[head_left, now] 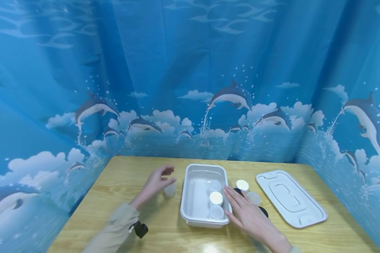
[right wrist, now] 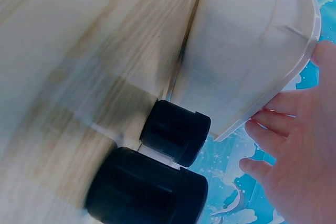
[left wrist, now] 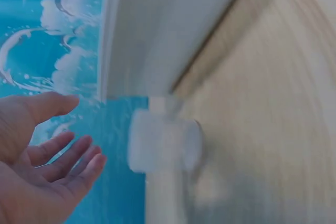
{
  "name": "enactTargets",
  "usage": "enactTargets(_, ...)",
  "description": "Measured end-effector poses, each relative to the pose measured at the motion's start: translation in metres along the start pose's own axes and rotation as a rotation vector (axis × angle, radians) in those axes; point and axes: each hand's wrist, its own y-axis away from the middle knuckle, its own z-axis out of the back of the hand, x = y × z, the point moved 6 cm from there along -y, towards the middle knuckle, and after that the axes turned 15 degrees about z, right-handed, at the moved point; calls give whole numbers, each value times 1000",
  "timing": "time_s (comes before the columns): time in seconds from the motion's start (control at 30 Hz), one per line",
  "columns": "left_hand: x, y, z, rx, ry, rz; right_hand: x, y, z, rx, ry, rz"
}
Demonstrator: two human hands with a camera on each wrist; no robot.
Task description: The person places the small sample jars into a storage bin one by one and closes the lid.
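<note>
My left hand (head_left: 156, 183) is beside a translucent white jar (head_left: 170, 190) left of the white bin (head_left: 184, 196). In the left wrist view its fingers are loosely bent, apart from the blurred jar (left wrist: 146, 141). On the bin's right rim rest the fingertips of my right hand (head_left: 248, 213), fingers fairly straight. Inside the bin, toward its right side, stand a white-lidded jar (head_left: 216, 198) and translucent jars (head_left: 216, 212). Two black jars (right wrist: 176, 132) stand near the bin wall below my right hand, partly hidden by it in the head view.
Right of the bin are another white-lidded jar (head_left: 242, 185) and a translucent one (head_left: 254, 198). Farther right, a white rectangular lid (head_left: 292, 200) lies on the wooden table (head_left: 130, 172). A blue dolphin-print curtain (head_left: 183, 70) surrounds the table's back and sides.
</note>
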Motion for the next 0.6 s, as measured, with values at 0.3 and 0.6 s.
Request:
enactTargets(0.3,28,4,-4,3,-109,62,0,1,-1,18,-2,-11)
enactTargets(0.6,45,10,-10,-22,-80,122,0,1,0,21,-5,-16)
